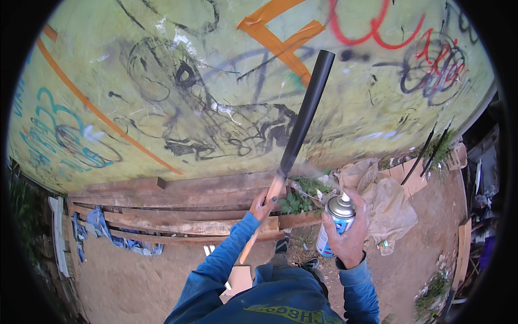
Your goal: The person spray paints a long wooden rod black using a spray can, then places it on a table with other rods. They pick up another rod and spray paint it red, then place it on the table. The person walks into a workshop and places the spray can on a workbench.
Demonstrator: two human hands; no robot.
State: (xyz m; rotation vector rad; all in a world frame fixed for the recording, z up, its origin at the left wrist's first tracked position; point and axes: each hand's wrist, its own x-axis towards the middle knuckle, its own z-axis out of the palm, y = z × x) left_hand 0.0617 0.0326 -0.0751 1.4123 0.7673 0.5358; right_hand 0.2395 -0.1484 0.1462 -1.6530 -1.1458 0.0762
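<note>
Up and to the right runs the long axis of the wooden stick [294, 141], from its bare lower tip near the person's chest to a black-coated top end set against the wall. Its upper length is black, while the lower part shows raw pale wood. The left hand [263, 206] is clamped around that bare stretch, just under where the black begins, so the coated length lies above and away from it

Just right of the stick, the right hand [346, 237] is wrapped around a spray can [333, 224], held upright with its white nozzle on top and level with the lower end of the black coating. That hand is the nearer one to the coated part; a faint haze hangs between the can and the stick. The can has a silvery domed shoulder and a body with a blue and white label band

Behind both stands a curved yellow-green wall [162, 65] covered in black scrawled drawings, red and teal lettering, and an orange painted stripe. At its foot lie stacked reddish wooden planks [178, 208], with blue cloth [102, 224] draped at their left end. Crumpled tan paper [386, 200] and flat cardboard sit on the bare dirt ground [129, 281] to the right, beside some green weeds [299, 200]
</note>
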